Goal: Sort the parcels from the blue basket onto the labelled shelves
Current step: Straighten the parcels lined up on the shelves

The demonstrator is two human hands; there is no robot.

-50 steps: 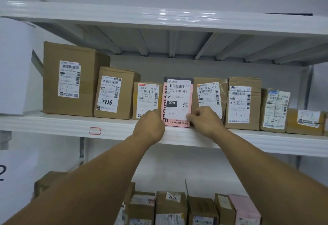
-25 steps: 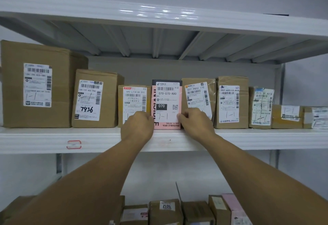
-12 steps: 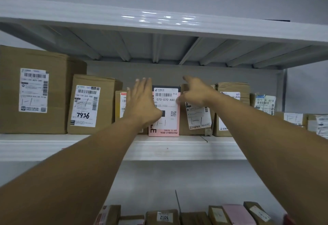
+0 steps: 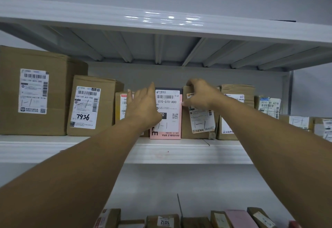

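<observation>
Seating pink parcel (image 4: 168,102) on shelf (image 4: 179,154). My left hand (image 4: 143,107) is flat against it, fingers straight. My right hand (image 4: 199,94) grips the neighbour box (image 4: 199,121) top. Next, probably: release, fetch another.

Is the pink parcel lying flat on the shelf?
No, the pink parcel stands upright on the shelf, beside the brown box the right hand grips.

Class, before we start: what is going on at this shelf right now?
A person is fitting a pink parcel into a row of boxes on the white shelf. The left hand lies open against its left front, while the right hand hooks its fingers over the top of the brown parcel beside it. The pink parcel stands upright.
</observation>
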